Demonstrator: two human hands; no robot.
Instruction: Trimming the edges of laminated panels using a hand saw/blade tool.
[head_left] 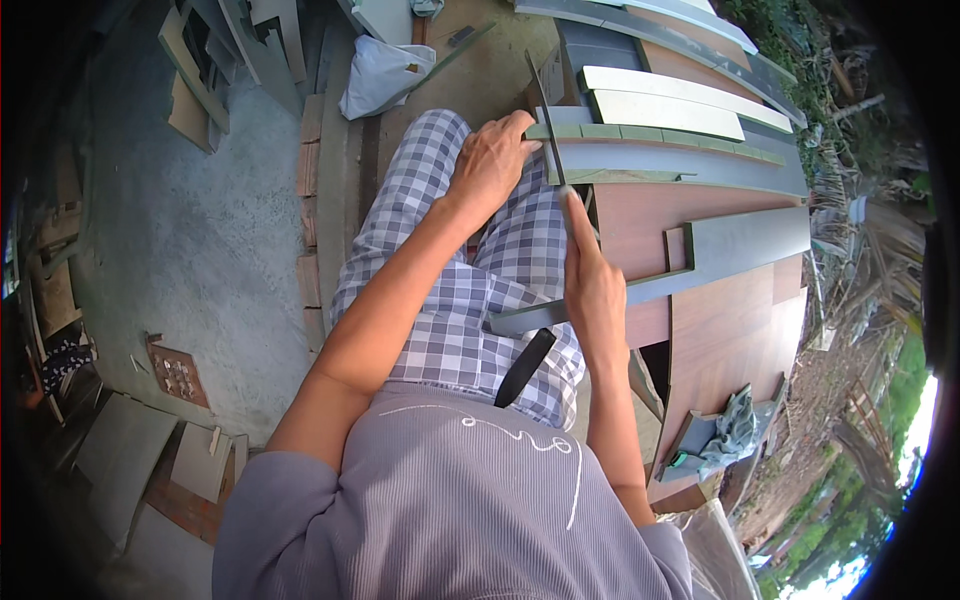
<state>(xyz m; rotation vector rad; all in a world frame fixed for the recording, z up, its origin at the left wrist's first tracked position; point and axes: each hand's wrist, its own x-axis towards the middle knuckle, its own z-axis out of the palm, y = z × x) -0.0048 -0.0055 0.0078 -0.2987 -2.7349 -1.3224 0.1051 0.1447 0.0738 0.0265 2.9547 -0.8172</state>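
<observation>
My right hand is closed, its index finger stretched along the back of what looks like a hand saw. The long, thin dark blade is seen nearly edge-on; its teeth do not show and its handle is hidden in my grip. The blade crosses a narrow greenish strip with evenly spaced cross lines, close to its left end. At that end my left hand is closed, fingertips pressed on the strip just left of the blade. Under the strip are grey boards.
Pale boards lie beyond the strip. Nearer, a notched grey board rests on brown panels and reaches my lap. A black strap-like piece lies by my waist. A white bag and leaning offcuts stand at far left.
</observation>
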